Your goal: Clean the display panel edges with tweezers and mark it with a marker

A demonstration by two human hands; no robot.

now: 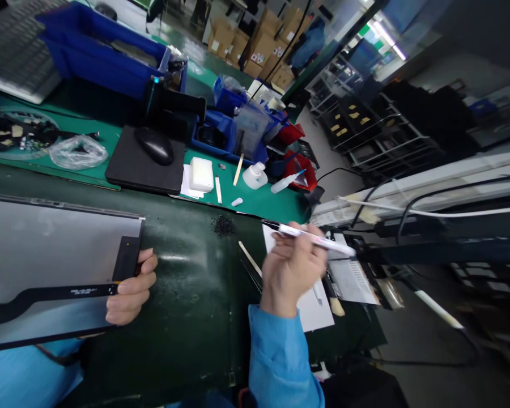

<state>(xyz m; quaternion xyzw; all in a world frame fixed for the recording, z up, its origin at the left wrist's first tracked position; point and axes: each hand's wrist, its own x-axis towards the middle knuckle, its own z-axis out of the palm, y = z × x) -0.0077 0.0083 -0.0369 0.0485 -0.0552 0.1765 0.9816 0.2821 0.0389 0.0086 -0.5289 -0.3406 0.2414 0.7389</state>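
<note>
We saw the left hand point(131, 288) pinching a thin display panel point(46, 255) at its right edge, a narrow grip with the thumb over a black flex cable point(46, 294); the panel lay at the near left, though we could not tell whether it touched the dark green counter mat point(195, 283). The right hand point(292, 271) held a white marker pen point(312, 238) closed in its fingers, tip pointing left — a firm, writing-style hold that favoured a steady wrist. Just below that hand lay a wooden stick point(250, 258) and tweezers point(250, 275), with a sheet of white paper point(314, 309) under and beyond it; a small heap of black granules point(223, 225) sat toward the far edge of the mat. Open mat lay between the hands — good room for moving; the far edge was crowded with a white foam block point(201, 174) and a plastic squeeze bottle point(255, 175).
</note>
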